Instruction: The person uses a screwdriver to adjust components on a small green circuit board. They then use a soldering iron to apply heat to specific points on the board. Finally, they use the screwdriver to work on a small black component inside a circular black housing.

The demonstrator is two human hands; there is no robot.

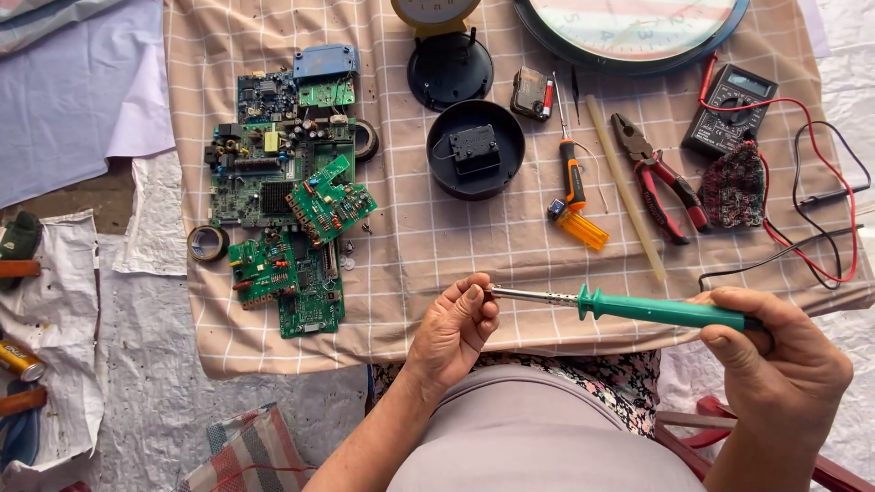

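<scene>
My right hand grips the green handle of a soldering iron, held level over the near edge of the checked cloth. The iron's metal shaft points left, and my left hand pinches its tip between thumb and fingers. Both hands hover above my lap, just in front of the cloth.
On the cloth lie several green circuit boards, a black round clock housing, an orange screwdriver, red pliers, a multimeter with red and black leads, a pale stick, a tape roll and a large wall clock.
</scene>
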